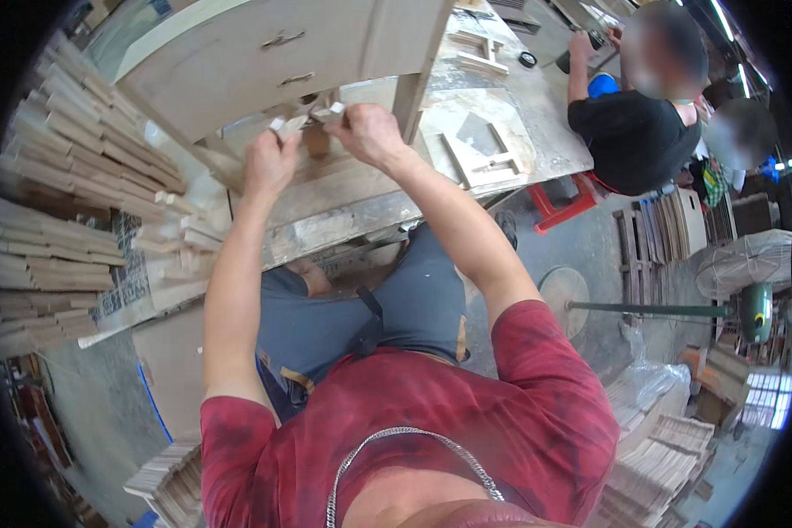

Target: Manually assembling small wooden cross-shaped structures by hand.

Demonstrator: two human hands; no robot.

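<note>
My left hand (271, 163) is closed, fingers pinching a small pale piece (288, 128) that looks like wood or folded paper; its kind is unclear. Close by on the right, my right hand (369, 134) is also closed, with another small whitish piece (328, 112) at its fingertips. The two pieces nearly meet, and I cannot tell whether they touch. Just beyond both hands stands an unpainted wooden cabinet (352, 44) with metal handles on its front. A small brown block (317, 143) shows below the hands, on the worn workbench (326, 198).
Stacks of wooden strips (70, 141) crowd the left side. On the bench to the right lie a small wooden frame (480, 158) and a black ring-shaped item (527, 60). A co-worker (638, 128) is beyond, near a red stool (561, 207). A standing fan (752, 308) is far right.
</note>
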